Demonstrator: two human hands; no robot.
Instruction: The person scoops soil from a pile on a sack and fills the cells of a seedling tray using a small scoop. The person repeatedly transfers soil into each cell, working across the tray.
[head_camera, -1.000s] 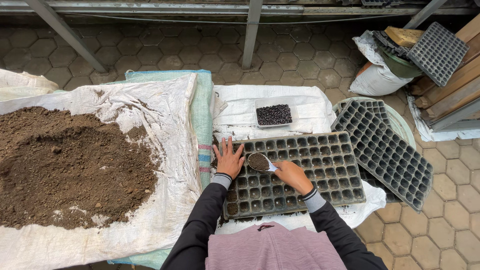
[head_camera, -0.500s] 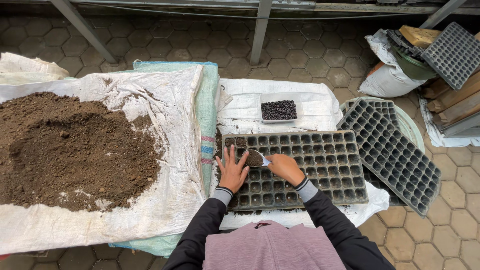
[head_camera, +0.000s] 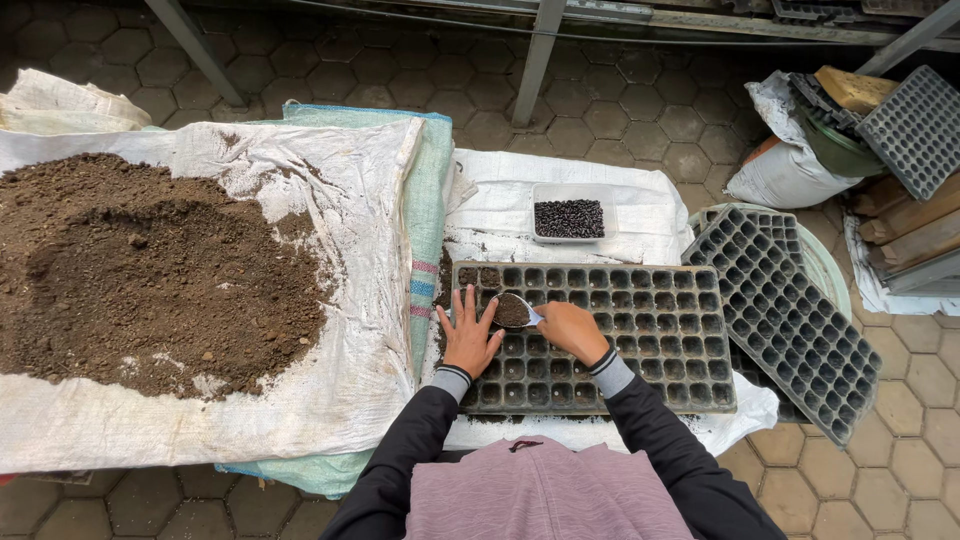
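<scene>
A black seedling tray (head_camera: 640, 330) with several empty cells lies on a white sack in front of me. My left hand (head_camera: 468, 335) rests flat with spread fingers on the tray's left part. My right hand (head_camera: 570, 328) holds a small scoop (head_camera: 512, 311) heaped with dark soil, just above the cells near the tray's upper left. A few cells at the top left corner hold soil.
A large pile of brown soil (head_camera: 150, 270) lies on white sacks at the left. A white tub of dark seeds (head_camera: 570, 215) stands behind the tray. Spare black trays (head_camera: 790, 310) lean at the right, with bags, wood and another tray (head_camera: 915, 125) beyond.
The view has shifted a little. My right hand has kept the scoop of soil over the tray's upper left cells; my left hand has stayed flat beside it.
</scene>
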